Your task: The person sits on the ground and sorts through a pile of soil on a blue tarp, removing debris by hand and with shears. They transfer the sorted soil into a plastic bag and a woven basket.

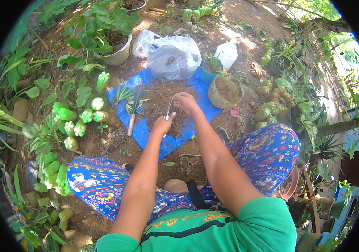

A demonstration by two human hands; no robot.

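My left hand (163,124) grips the pale handle of a small metal hand fork (169,106), its tines pointing away from me. Close by the tines is my right hand (184,102), fingers bent; whether they pinch the metal is unclear. Both hands are above a heap of loose brown soil (159,94) spread on a blue plastic sheet (163,149). Left of the soil lies a garden trowel (131,125) with a wooden handle and dark blade. Its blade rests across green plant cuttings (124,92).
Past the soil sit a clear plastic bag (174,58) and a white plastic jug (227,53). A blue pot (209,75) with a plant and a grey soil-filled pot (218,94) stand right. Upturned green bottles (80,127) line the left. A large potted plant (119,56) is far left.
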